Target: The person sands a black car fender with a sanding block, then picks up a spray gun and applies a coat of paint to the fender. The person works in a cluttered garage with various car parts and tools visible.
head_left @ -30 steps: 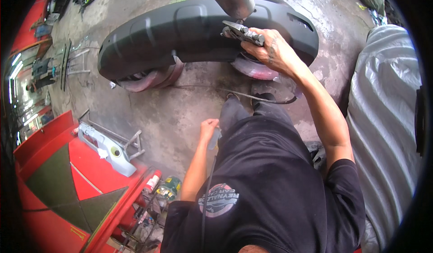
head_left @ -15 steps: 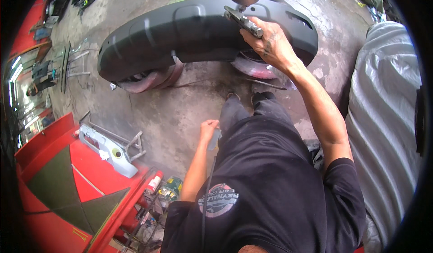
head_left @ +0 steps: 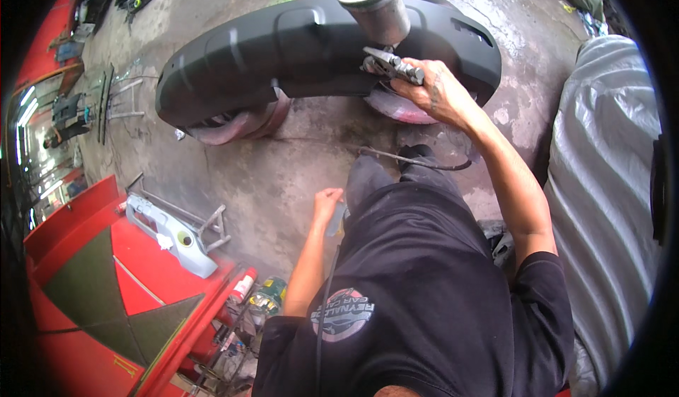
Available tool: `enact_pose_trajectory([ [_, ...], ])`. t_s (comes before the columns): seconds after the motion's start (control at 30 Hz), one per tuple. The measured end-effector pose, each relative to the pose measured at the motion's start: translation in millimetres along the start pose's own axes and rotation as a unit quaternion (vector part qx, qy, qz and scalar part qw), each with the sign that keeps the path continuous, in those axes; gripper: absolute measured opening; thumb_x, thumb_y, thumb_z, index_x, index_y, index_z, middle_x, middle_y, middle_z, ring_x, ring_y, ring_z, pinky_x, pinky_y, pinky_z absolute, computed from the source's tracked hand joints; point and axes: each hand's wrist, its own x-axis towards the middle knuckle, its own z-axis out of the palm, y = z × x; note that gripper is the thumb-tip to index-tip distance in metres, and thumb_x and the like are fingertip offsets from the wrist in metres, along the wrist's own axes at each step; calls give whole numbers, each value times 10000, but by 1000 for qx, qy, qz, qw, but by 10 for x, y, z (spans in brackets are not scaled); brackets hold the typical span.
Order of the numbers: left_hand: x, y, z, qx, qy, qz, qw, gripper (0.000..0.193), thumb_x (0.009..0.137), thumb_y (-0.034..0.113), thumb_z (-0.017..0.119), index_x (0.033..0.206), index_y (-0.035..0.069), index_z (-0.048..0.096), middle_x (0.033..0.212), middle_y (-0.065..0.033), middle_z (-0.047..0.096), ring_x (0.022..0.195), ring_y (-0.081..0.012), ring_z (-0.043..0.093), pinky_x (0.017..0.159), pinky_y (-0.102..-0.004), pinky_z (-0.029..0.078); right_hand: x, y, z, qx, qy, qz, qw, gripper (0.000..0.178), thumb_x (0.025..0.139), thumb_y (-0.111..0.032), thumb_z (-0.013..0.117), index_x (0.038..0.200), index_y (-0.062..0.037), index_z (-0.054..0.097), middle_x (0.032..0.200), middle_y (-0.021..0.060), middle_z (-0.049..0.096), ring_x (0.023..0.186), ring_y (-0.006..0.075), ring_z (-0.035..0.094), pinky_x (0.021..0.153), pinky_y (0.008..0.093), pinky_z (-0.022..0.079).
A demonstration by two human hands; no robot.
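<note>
My right hand [head_left: 440,91] grips a metal paint spray gun [head_left: 387,65] with a cup [head_left: 375,12] on top. The gun is over the right part of a dark grey car bumper [head_left: 247,54], close to its near edge. Beneath the bumper are two rounded supports, the left one [head_left: 272,118] and the right one [head_left: 399,108], both reddish and shiny. A dark hose [head_left: 424,162] runs across in front of my legs. Beside my left thigh, my left hand [head_left: 327,201] is closed, with a small translucent piece [head_left: 336,220] by it; what the fingers hold is unclear.
A silvery cover [head_left: 601,185] drapes a large object on the right. At lower left stands a red panel [head_left: 78,255] bearing a grey car part [head_left: 170,234], with cans [head_left: 267,298] beside it. A metal stand [head_left: 127,100] is at far left on the concrete floor [head_left: 233,178].
My right hand has drawn the spray gun nearer to me and slightly right, bringing its cup into view. The hose now shows across my legs. My left hand stays put.
</note>
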Motion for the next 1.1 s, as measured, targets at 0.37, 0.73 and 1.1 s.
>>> enact_pose_trajectory([
  [0.37,1,-7,4,-12,0,0,1000,327,979,288,734,1103,-13,774,861,-61,757,756,-121,666,703,-300,524,310,-57,-19,-71,197,-136,968,234,992,-217,677,1130,-30,651,861,267,662,822,485,654,730,491,516],
  [0.73,-16,44,18,-18,1,3,1000,316,984,291,730,1084,-4,784,847,-56,751,786,-127,657,735,-310,515,-355,157,89,9,-13,-19,1000,189,964,-156,652,1071,-2,675,861,270,693,806,419,734,732,461,554],
  [1.1,-11,-30,-1,13,7,-5,1000,319,998,305,712,1064,4,793,828,-43,740,729,-112,627,679,-306,498,-778,317,220,59,-55,33,996,323,950,-161,686,1228,4,677,1039,276,734,994,424,734,860,472,558],
])
